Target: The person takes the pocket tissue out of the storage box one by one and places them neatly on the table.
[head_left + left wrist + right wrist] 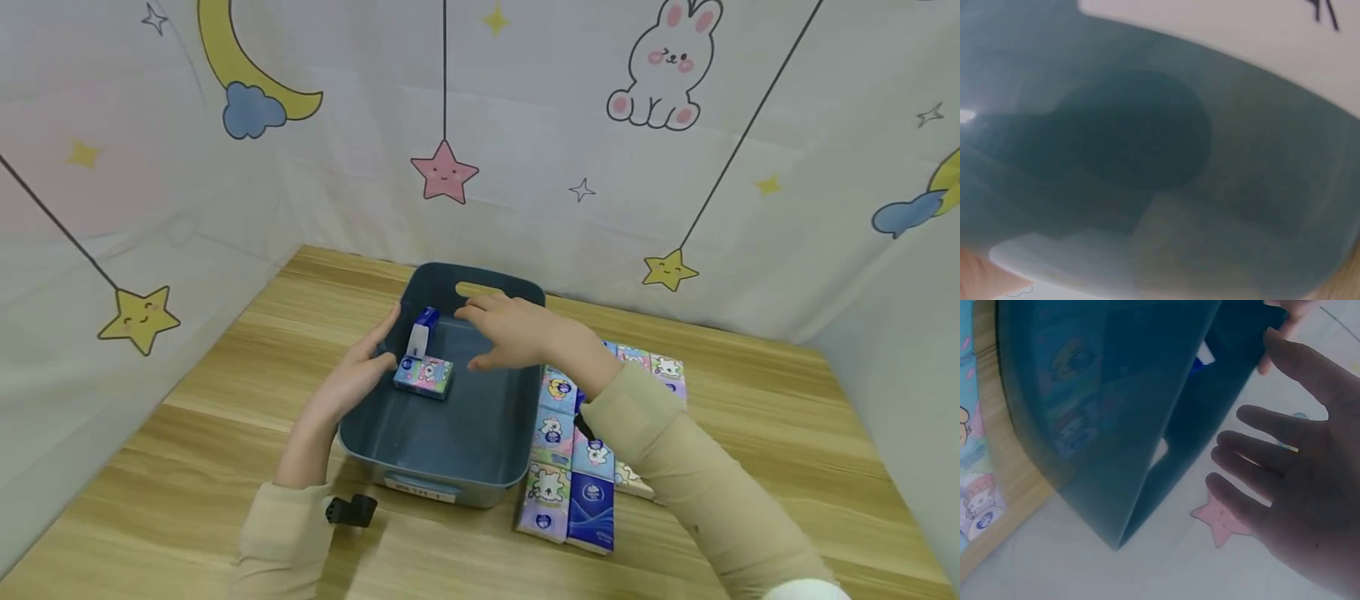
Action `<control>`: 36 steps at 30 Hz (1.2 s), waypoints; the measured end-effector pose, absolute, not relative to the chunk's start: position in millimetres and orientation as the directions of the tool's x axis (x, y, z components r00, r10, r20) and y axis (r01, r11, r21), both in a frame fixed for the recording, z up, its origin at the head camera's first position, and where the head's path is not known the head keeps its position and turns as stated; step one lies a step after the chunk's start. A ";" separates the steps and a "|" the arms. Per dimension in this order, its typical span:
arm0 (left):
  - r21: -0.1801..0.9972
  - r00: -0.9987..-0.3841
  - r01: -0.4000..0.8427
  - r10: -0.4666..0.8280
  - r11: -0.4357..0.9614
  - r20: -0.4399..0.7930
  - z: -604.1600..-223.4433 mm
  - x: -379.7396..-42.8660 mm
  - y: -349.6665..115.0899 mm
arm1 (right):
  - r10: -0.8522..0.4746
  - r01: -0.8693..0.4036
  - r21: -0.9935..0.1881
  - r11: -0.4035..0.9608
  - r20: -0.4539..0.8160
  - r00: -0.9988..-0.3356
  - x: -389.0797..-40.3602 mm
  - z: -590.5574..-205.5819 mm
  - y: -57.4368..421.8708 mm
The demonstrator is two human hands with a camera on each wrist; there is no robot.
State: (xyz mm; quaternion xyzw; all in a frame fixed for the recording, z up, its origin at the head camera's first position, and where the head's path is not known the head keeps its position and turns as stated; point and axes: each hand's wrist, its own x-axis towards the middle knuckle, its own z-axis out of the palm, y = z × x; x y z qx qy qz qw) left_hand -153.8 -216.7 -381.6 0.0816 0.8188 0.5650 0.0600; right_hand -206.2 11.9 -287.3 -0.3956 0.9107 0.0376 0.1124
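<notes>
A dark blue-green plastic bin [480, 429] stands on the wooden table. Inside it, by the left wall, a cartoon-printed tissue pack [424, 377] lies flat, and a blue-and-white tissue pack [422, 332] sits on its edge just behind. My left hand [352, 379] is at the bin's left rim, fingers straight and thumb reaching over the rim near the packs. The bin's outer wall [1272, 162] fills the left wrist view. Over the bin's right half hovers my right hand [517, 329], fingers spread and holding nothing; its loose fingers also show in the right wrist view.
Several tissue packs [552, 429] lie in rows against the bin's right side, partly behind the right forearm. A dark blue pack [592, 510] is at their front. White printed curtains [540, 167] enclose the table's back and sides.
</notes>
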 end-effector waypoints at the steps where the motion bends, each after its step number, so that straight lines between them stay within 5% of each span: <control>1: 0.935 -0.980 0.066 0.201 0.348 -0.005 -381.3 -153.7 -216.6 | -0.697 -0.715 -0.044 0.698 -0.272 -0.664 -210.3 -287.7 9.7; 8: 0.933 -0.979 0.057 0.202 0.355 -0.017 -382.1 -154.0 -215.4 | -0.637 -0.647 -0.146 0.748 -0.429 -0.640 -237.0 -291.9 0.6; 18: 0.936 -0.977 0.056 0.212 0.347 -0.020 -382.3 -154.5 -215.0 | -0.638 -0.608 -0.231 0.760 -0.443 -0.629 -259.5 -297.1 -16.3; 36: 0.939 -0.973 0.056 0.228 0.339 -0.025 -380.8 -151.9 -216.5 | -0.542 -0.572 -0.119 0.812 -0.520 -0.661 -275.0 -318.6 -62.3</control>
